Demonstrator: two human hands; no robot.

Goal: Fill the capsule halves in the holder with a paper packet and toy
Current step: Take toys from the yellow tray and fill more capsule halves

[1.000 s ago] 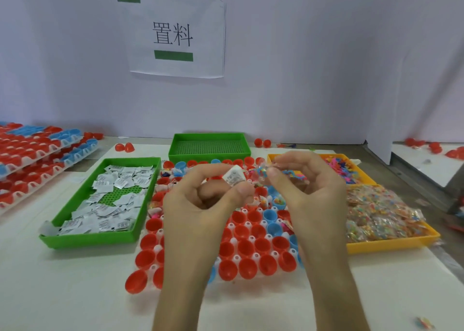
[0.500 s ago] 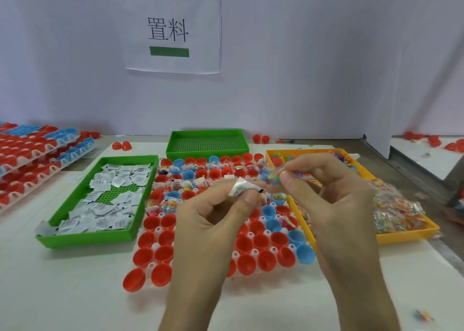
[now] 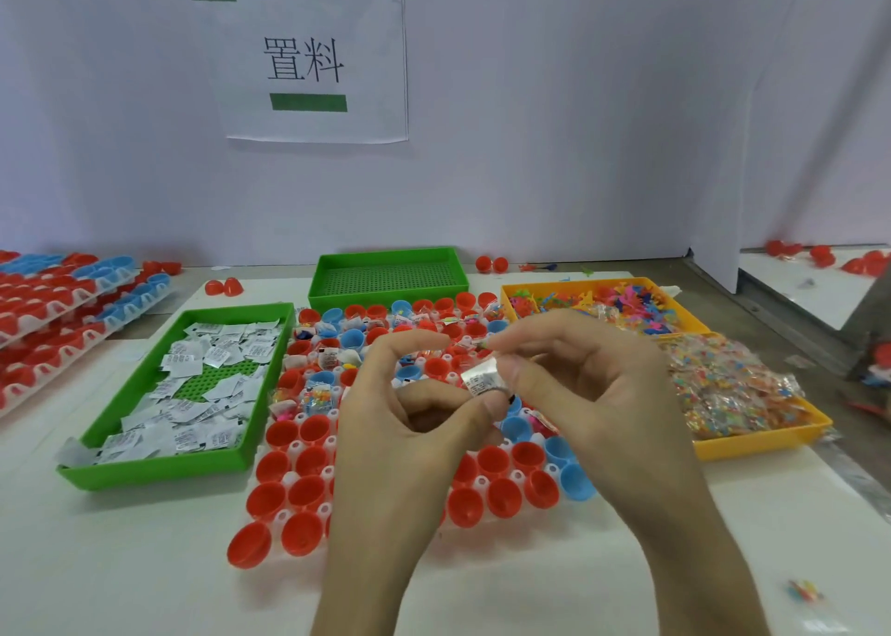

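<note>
My left hand (image 3: 410,423) and my right hand (image 3: 598,394) meet above the white holder (image 3: 289,478) of red and blue capsule halves. A small white paper packet (image 3: 482,379) is pinched at my left thumb tip and touches my right thumb. Just above it, my right fingertips pinch a tiny coloured toy (image 3: 483,344). The holder's far rows hold packets and toys; its near rows show bare red and blue cups. My hands hide the holder's middle.
A green tray (image 3: 144,466) of paper packets lies at the left, with an empty green tray (image 3: 385,257) behind the holder. Yellow trays at the right hold loose toys (image 3: 602,298) and bagged toys (image 3: 733,394). Stacked capsule holders (image 3: 58,307) sit far left.
My hands have drawn closer together and lower over the holder. The packet has shifted from my left fingertips to between both thumbs. The view has tilted down slightly.
</note>
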